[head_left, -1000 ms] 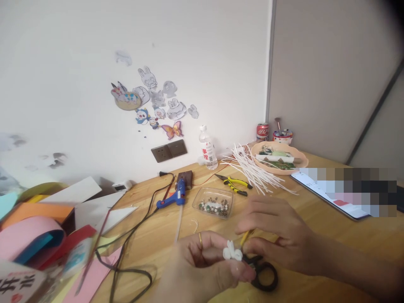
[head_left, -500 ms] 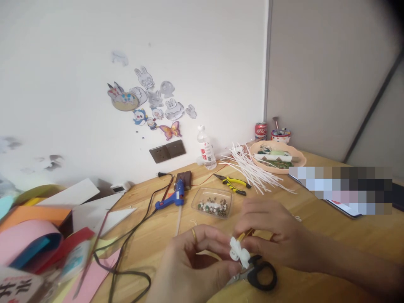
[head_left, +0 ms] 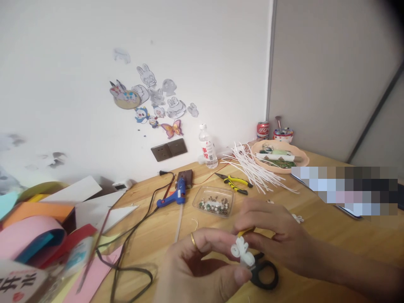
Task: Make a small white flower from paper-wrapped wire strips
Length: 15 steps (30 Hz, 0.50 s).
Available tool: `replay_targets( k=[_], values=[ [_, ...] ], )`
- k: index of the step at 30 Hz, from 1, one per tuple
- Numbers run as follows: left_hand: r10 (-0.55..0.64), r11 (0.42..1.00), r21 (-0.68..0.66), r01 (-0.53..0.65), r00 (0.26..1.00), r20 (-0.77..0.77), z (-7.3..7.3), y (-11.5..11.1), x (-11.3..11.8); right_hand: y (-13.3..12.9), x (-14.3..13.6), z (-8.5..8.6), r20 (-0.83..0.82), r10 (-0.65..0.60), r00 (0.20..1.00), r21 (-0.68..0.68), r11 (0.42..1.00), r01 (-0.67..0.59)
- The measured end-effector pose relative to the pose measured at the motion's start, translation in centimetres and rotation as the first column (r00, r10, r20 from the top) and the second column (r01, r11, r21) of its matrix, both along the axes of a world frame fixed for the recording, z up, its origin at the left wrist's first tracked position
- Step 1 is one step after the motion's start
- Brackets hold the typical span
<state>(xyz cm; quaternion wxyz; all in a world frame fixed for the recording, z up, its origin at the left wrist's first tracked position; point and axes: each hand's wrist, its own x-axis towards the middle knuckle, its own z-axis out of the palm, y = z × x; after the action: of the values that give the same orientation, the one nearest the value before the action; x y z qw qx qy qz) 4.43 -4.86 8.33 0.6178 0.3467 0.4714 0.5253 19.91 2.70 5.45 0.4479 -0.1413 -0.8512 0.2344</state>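
The left hand [head_left: 202, 263] pinches a white flower [head_left: 242, 249]. The right hand [head_left: 273, 225] pinches a yellow piece [head_left: 245, 232] near scissors [head_left: 275, 275].

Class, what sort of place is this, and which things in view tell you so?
Probably a craft corner in a room: a blue glue gun, a clear tray of small beads and coloured paper share one wooden table.

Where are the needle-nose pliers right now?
In the head view, the needle-nose pliers lie just right of centre on the wooden table, between the clear bead tray and the white strips.
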Motion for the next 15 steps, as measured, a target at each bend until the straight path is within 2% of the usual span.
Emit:
replay_targets(
  k=[4, 7, 11, 13, 15],
  values=[
    [-0.012, 0.999, 0.034, 0.01, 0.999, 0.052, -0.6, 0.3, -0.3, -0.1, -0.1, 0.0, -0.054, -0.059, 0.997, 0.071, 0.996, 0.062],
    [-0.139, 0.989, -0.023, 0.144, 0.978, 0.157, -1.0, 0.6, -0.6, -0.2, 0.1, 0.1, -0.086, -0.124, 0.989, 0.2, 0.97, 0.139],
    [-0.333, 0.929, -0.045, 0.366, 0.884, 0.327, -1.2, 0.7, -0.8, -0.2, 0.8, 0.1, -0.121, -0.22, 0.968, 0.38, 0.891, 0.25],
    [-0.365, 0.915, -0.023, 0.403, 0.85, 0.38, -1.4, 0.7, -0.7, -0.3, 1.1, 0.2, -0.129, -0.257, 0.958, 0.464, 0.838, 0.288],
    [-0.348, 0.917, -0.043, 0.397, 0.849, 0.398, -1.5, 0.8, -0.6, -0.4, 1.2, 0.3, -0.124, -0.283, 0.951, 0.539, 0.785, 0.304]
  ],
)
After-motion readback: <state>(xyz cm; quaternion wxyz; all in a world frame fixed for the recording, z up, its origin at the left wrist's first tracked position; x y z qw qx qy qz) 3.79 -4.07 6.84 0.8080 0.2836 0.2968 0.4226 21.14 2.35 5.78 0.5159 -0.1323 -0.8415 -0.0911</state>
